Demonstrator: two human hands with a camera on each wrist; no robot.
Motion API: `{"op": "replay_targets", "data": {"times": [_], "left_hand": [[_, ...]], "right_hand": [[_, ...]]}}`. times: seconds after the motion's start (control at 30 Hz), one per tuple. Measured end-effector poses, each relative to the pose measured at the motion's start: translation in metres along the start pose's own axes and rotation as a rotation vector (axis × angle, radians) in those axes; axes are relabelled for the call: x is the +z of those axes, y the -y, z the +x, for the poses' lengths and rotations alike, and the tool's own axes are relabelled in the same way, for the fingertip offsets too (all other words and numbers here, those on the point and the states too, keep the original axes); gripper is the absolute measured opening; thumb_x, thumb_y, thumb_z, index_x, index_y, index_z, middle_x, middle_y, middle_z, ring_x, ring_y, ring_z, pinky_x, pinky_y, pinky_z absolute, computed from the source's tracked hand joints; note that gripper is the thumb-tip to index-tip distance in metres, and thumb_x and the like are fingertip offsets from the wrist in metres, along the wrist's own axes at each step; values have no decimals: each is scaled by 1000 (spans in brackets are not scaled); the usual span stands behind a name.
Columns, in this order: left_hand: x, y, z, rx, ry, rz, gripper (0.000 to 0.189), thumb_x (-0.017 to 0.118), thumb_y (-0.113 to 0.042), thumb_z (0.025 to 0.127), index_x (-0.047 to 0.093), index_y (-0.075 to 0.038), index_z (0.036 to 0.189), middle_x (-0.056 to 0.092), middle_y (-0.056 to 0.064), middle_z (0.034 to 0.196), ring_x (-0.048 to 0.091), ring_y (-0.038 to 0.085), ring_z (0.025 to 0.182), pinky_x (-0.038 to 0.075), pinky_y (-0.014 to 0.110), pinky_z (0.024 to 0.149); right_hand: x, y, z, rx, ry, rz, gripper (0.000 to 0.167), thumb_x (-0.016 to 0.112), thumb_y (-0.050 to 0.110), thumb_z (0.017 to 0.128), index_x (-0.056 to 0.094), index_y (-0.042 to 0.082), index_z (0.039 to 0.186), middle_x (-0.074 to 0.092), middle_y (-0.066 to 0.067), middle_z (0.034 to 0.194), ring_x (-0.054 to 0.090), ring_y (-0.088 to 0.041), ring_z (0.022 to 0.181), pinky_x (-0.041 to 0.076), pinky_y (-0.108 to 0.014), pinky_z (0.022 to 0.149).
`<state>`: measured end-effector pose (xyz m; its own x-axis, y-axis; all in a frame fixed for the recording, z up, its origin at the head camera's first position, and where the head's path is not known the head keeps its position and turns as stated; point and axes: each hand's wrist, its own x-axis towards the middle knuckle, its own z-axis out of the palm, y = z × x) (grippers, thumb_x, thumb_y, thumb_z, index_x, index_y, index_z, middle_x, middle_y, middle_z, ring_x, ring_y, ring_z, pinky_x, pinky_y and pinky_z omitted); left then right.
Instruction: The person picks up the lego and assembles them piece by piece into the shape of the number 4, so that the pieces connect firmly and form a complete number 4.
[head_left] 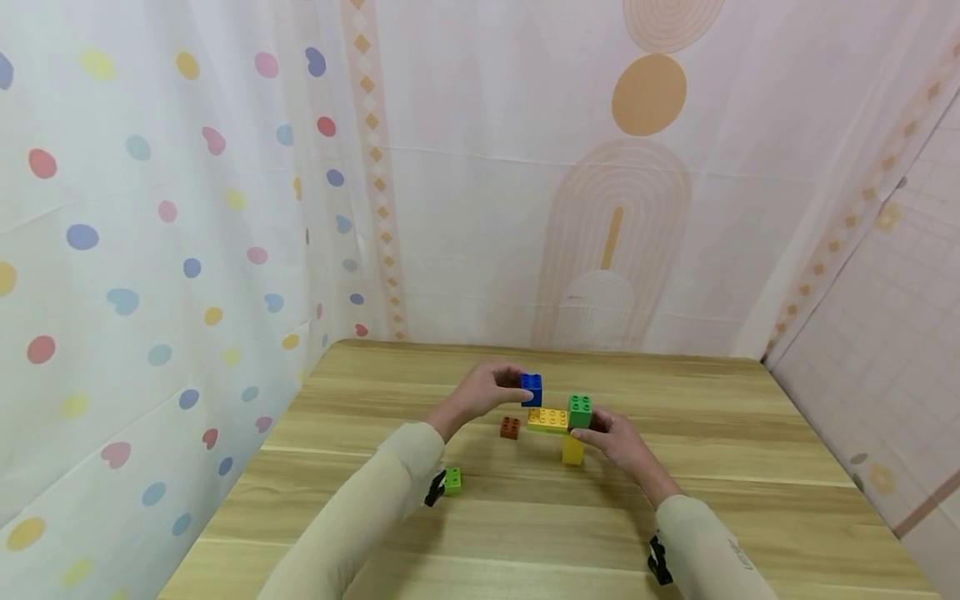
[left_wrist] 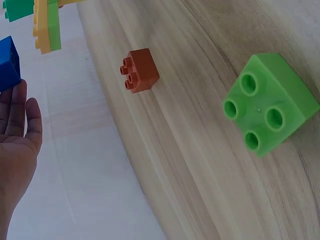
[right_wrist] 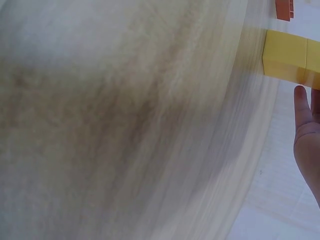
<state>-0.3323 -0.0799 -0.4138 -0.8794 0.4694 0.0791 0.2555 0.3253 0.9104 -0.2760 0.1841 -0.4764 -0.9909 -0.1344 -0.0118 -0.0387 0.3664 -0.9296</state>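
Note:
My left hand (head_left: 487, 389) pinches a blue toy building brick (head_left: 532, 390) between thumb and fingers. The blue brick is close above the left end of a long yellow-orange brick (head_left: 547, 418), which has a lime green layer beneath it. This long piece juts left from a column of yellow bricks (right_wrist: 285, 52), with a green brick (head_left: 580, 411) on top of the right end. My right hand (head_left: 618, 439) grips the build at its right side near the green brick, thumb in front. Its other fingers are mostly hidden behind the bricks.
A reddish-brown brick (head_left: 510, 427) lies on the wooden table (head_left: 750, 433), left of the column. Nearer me, a lime green brick (left_wrist: 270, 105) sits beside my left sleeve, partly covered in the head view. Patterned curtains (head_left: 480, 208) hang behind the table and along its sides.

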Motion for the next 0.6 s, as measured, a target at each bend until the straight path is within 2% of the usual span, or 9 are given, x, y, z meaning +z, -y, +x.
{"op": "replay_targets", "data": {"times": [0.37, 0.6], "left_hand": [[10, 2, 2, -18, 33, -6, 33, 77, -18, 89, 69, -8, 119, 69, 5, 105, 65, 19, 96, 51, 48, 91], [13, 4, 2, -5, 43, 55, 34, 79, -22, 88, 70, -10, 119, 69, 2, 103, 65, 17, 94, 53, 37, 84]], "right_hand": [[2, -3, 2, 12, -8, 17, 42, 74, 28, 91, 66, 9, 128, 69, -4, 113, 62, -18, 100, 50, -41, 92], [0, 0, 0, 8, -2, 21, 40, 74, 27, 91, 66, 9, 127, 69, -3, 113, 62, -18, 101, 49, -41, 93]]}}
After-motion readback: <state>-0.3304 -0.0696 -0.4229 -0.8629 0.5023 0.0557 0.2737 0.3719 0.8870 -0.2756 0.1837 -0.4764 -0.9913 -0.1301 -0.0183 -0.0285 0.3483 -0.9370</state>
